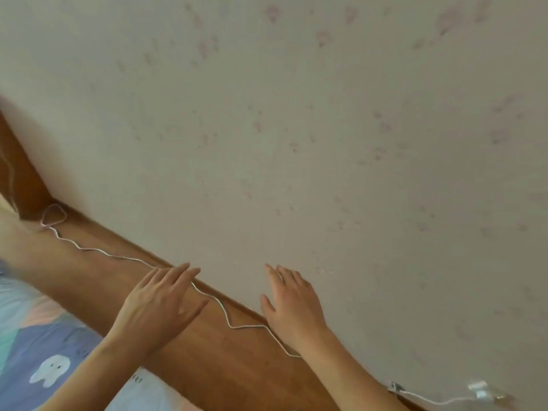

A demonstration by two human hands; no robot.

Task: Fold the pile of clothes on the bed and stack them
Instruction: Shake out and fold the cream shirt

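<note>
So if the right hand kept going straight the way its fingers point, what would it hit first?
Most likely the wall: the right hand is open, fingers aimed up at the patterned wallpaper, nothing visible between. Depth is hard to judge.

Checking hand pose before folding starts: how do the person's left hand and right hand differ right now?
The left hand lies over the brown wooden headboard and crosses the thin white cable; the right hand is in front of the pale floral wallpaper. Both are open, fingers straight, holding nothing.
</note>
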